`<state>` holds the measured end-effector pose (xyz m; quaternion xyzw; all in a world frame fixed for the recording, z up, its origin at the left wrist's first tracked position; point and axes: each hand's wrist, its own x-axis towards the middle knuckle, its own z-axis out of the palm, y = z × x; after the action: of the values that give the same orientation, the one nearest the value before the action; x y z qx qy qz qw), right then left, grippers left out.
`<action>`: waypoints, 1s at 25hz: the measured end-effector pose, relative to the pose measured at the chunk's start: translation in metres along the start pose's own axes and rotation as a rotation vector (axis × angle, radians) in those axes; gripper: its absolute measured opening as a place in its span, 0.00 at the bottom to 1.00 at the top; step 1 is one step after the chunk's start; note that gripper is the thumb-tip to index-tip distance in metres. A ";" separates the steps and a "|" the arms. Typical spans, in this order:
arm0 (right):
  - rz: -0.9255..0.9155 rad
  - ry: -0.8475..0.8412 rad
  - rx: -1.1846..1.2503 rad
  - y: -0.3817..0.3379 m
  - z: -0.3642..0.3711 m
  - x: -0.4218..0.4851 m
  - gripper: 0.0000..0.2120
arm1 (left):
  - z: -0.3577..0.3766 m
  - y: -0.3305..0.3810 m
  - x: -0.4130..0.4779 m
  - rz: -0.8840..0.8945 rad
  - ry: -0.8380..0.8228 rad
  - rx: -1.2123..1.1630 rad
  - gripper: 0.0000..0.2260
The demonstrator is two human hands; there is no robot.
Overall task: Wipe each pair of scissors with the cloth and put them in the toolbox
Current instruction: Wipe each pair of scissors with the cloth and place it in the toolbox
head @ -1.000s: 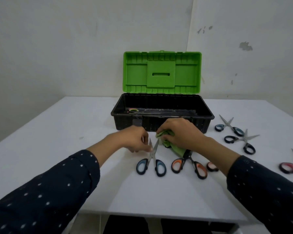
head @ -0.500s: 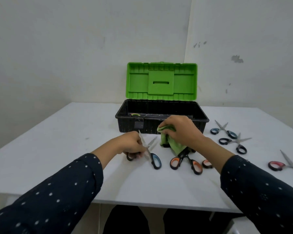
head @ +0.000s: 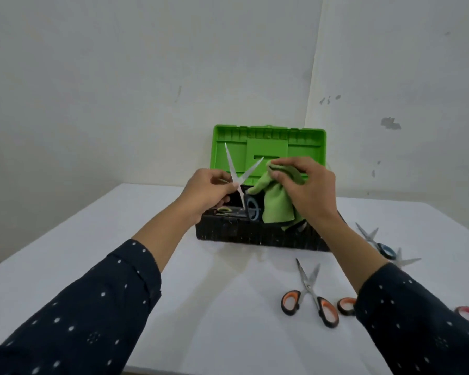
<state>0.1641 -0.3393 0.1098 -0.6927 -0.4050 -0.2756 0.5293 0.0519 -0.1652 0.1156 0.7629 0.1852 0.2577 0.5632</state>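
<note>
- White table (head: 65, 266) across the lower half of the head view, with bare pale walls meeting in a corner behind.
- At frame centre, toolbox (head: 255, 235) with a black base and green lid (head: 295, 142) standing open. Inside at its left end, one pair with yellow-green handles (head: 224, 211) already lying.
- Left hand (head: 206, 193), centre left: thumb and fingers pinching the blue-handled scissors (head: 236, 174) around the pivot. Blades spread in a V, pointing up in front of the lid, handle loops hanging over the open box.
- Right hand (head: 309, 193), centre right: fingertips pinching a fold of the green cloth (head: 276, 207) just beside the tip of the right-hand blade, the rest draping down over the box. Cloth touching the blade or not: cannot tell.
- Lower right of the frame, on the table: orange-handled scissors (head: 309, 296) lying open, a second orange loop (head: 345, 305) half hidden by the sleeve, and more pairs further right, partly cut off by the edge.
- Judged step: wiping of the lifted pair about to start, with several pairs left to do.
- To do it well:
  - Keep the pivot pinch firm to stop the blades swinging shut.
  - Fold the cloth round one blade and draw from pivot to tip along the flats, never across the edge.
  - Repeat on the other blade.
  - Close the blades before lowering them into the box beside the pair already there.
</note>
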 end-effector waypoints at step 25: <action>-0.202 0.182 -0.229 0.077 0.027 0.030 0.08 | 0.071 -0.008 0.063 0.253 0.084 -0.092 0.04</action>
<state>0.2436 -0.3143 0.0870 -0.6763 -0.3889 -0.4332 0.4513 0.1451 -0.1812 0.1030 0.7421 0.0991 0.3665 0.5524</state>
